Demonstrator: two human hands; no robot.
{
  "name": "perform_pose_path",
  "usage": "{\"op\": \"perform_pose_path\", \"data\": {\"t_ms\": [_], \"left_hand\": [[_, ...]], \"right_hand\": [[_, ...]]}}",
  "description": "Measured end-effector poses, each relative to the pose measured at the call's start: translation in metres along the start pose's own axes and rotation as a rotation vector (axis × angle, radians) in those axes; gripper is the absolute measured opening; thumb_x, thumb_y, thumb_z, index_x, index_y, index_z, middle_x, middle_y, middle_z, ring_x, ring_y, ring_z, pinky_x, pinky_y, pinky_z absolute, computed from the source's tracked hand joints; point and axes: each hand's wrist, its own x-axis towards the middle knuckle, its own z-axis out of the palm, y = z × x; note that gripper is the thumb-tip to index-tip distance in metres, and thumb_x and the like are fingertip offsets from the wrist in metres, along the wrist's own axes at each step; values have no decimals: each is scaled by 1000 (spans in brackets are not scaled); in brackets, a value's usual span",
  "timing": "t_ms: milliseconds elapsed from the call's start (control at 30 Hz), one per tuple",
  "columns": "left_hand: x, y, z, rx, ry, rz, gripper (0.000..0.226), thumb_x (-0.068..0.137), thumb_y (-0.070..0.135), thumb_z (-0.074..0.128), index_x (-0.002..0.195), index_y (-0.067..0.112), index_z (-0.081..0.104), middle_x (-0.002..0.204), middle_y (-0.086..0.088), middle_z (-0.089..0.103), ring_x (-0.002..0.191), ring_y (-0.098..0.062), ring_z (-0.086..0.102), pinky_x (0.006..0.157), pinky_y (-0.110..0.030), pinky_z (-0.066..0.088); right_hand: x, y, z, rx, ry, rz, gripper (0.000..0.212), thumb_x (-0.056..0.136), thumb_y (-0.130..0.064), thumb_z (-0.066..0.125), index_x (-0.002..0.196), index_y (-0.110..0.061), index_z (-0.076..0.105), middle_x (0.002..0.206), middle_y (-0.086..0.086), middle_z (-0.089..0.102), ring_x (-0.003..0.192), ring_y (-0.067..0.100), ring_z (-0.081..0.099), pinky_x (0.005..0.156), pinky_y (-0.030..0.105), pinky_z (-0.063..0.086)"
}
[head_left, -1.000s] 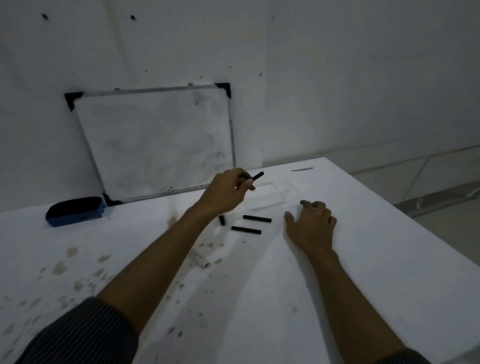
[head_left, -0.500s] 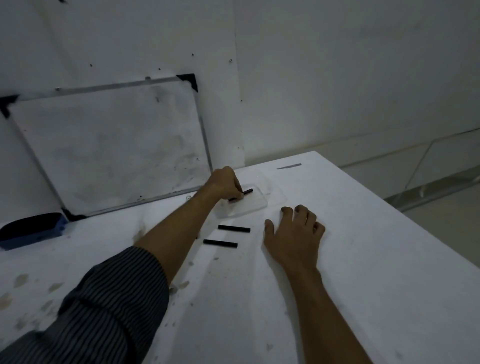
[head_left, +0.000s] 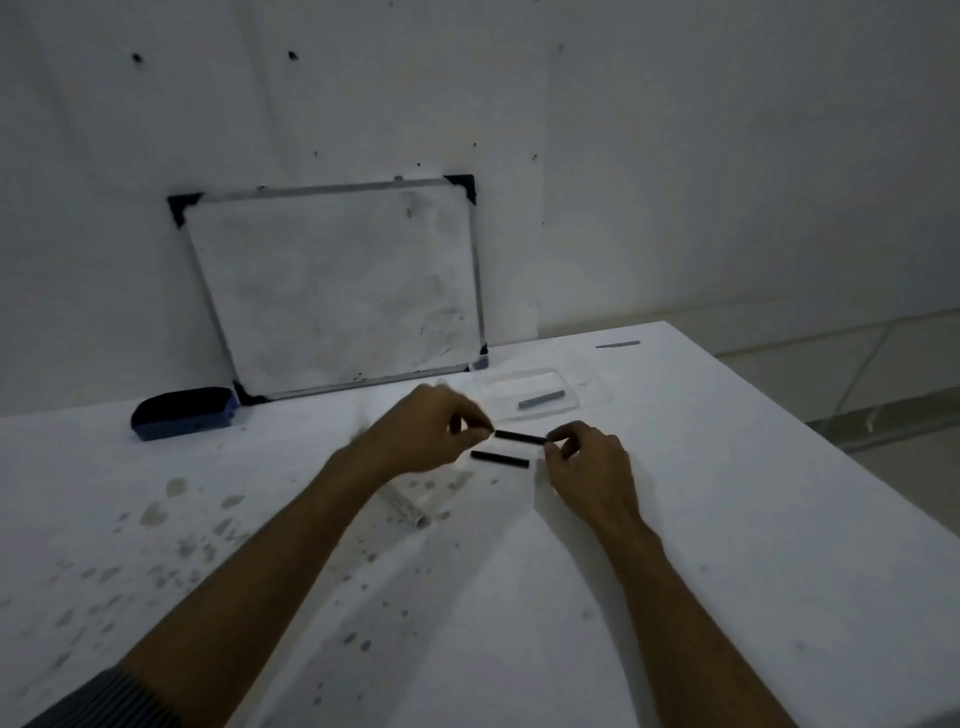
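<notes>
A short black stick (head_left: 520, 437) is held just above the white table (head_left: 727, 519). My left hand (head_left: 426, 439) pinches its left end and my right hand (head_left: 589, 470) pinches its right end. A second black stick (head_left: 500, 460) lies flat on the table just in front of it, between my hands. Behind them sits a clear plastic tray (head_left: 530, 387) with one dark stick (head_left: 540, 400) lying inside it.
A small whiteboard (head_left: 337, 286) leans against the wall at the back. A blue eraser (head_left: 182, 413) lies to its left. A clear tube (head_left: 408, 512) lies near my left forearm. The table's left part is stained. The right table edge drops to the floor.
My left hand left a stick in the tray and drew back. My right hand lifted off the table. Both hands now pinch the farther of the two sticks.
</notes>
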Motion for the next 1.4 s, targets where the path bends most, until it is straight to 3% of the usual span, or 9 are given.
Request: {"op": "perform_pose_path", "data": {"t_ms": [167,333,533,767,900,967,1133,1267,1400], "left_hand": [[-71,-46,18,53,-22,-25,33,100,33,53,130,29,68,134,10,65,125,-10,54,110,-36,37],[-98,-70,32,91,-13,17,48,96,49,48,138,31,62,143,11,59,143,-12,39,117,-36,21],[-105,-74,42,5,79,73,31,99,43,57,126,36,69,138,21,60,143,-1,36,120,-33,23],[-100,-76,39,79,146,168,31,100,43,58,124,30,73,129,13,71,140,-9,47,120,-41,30],[-80,-60,7,70,336,226,32,103,35,55,114,16,78,107,-1,80,113,-22,69,99,-45,49],[-77,-43,-16,-82,403,232,29,105,31,56,112,12,76,92,-3,78,86,-22,72,80,-36,54],[-112,-28,-42,-533,215,-95,32,106,39,50,118,20,73,78,1,68,74,-10,67,69,-15,52],[-143,-57,-37,-1227,-35,-182,37,100,27,57,127,3,67,79,-4,56,73,-16,56,71,-29,51],[-164,-74,-15,-1354,71,-297,31,103,17,54,127,2,67,77,-6,59,70,-19,55,64,-28,52]], "right_hand": [[-15,-18,17,-43,-130,-135,28,87,-38,71,112,-25,74,88,-2,70,85,16,63,80,31,51],[-17,-15,18,-64,-114,-156,18,86,-33,73,100,-23,77,91,-1,70,87,18,64,82,34,52],[-24,-13,12,24,-87,-122,14,91,-32,70,100,-24,76,97,-3,68,91,14,60,77,23,39],[-34,-25,10,149,-123,-40,17,93,-37,68,103,-25,75,96,-9,73,84,9,64,77,25,45],[-43,-51,9,599,-175,92,17,97,-29,66,107,-19,75,99,-5,76,90,11,66,76,22,49],[-45,-64,12,866,-209,205,14,97,-26,67,107,-21,75,100,-3,74,88,12,61,78,26,50],[-48,-101,36,1442,-422,401,17,94,-16,69,109,-8,72,87,3,62,72,11,54,62,24,45],[-51,-121,64,1486,-520,436,13,92,-21,72,101,-12,70,86,1,63,70,11,56,62,23,47],[-53,-128,90,1391,-534,469,21,92,-26,74,105,-10,74,93,4,67,73,13,59,67,27,49]]}}
